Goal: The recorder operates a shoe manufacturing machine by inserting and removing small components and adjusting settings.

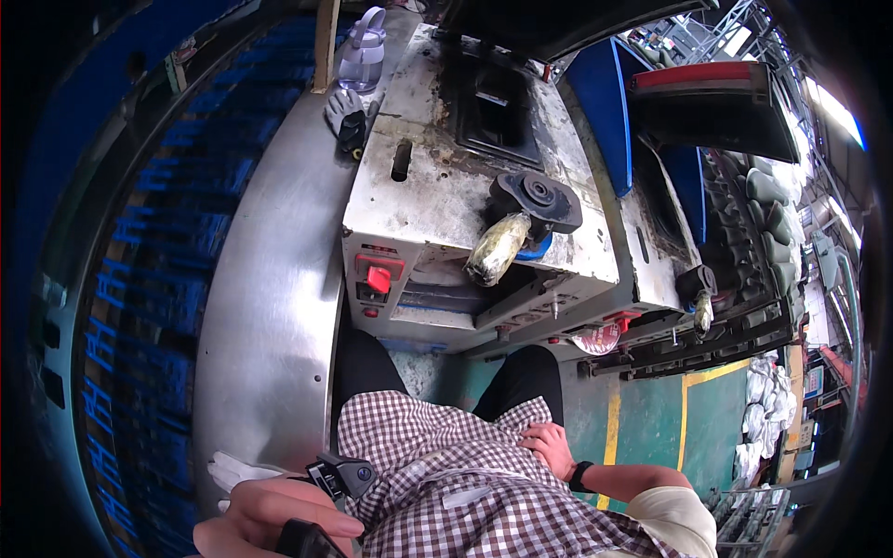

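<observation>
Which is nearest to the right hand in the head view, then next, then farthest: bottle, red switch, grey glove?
From the right hand:
1. Red switch, ahead to the left, on the machine.
2. Grey glove, left beside the machine.
3. Bottle, just beyond the glove.

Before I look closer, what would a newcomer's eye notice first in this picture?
First, the stained white metal machine at upper centre, with a bright red switch at its front left. Next, the translucent purple bottle standing left of its far end. Below, the brown-and-white checked cloth garment, where the right hand rests.
</observation>
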The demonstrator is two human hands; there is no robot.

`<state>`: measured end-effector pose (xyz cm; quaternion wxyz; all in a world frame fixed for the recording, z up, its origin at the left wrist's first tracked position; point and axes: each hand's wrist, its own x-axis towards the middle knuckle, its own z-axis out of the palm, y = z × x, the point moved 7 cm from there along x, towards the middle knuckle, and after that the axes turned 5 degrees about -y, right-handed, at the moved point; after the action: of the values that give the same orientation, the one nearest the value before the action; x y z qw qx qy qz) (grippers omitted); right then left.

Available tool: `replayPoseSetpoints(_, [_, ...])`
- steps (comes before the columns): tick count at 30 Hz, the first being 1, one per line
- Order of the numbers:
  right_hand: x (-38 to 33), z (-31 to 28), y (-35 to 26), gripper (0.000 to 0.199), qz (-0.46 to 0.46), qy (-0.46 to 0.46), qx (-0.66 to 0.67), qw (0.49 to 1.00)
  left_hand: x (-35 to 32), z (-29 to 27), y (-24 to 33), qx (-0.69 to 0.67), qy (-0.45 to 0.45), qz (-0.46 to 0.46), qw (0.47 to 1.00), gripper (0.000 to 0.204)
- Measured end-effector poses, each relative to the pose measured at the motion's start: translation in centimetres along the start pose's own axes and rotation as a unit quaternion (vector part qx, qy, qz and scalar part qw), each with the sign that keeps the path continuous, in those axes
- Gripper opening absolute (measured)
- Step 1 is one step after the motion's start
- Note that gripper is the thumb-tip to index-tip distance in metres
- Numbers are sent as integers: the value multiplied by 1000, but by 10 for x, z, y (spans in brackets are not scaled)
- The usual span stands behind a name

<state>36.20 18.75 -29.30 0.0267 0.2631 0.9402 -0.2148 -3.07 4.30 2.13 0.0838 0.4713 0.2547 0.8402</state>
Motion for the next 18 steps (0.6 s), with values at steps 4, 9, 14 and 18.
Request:
replayPoseSetpoints(4, [-2,1,-2,29,8,0,4,1000,2,5,2,19,19,3,1000,31])
replayPoseSetpoints(9, [-4,2,-1,21,3,22,15,1000,10,19,1,34,-7,115,993,32])
replayPoseSetpoints(14, [-1,-2,4,23,-13,22,29,999,10,23,-5,3,-71,-45,996,35])
replayPoseSetpoints(18, [0,-8,6,24,-10,20,11,1000,3,24,-14,-10,-131,-179,975,35])
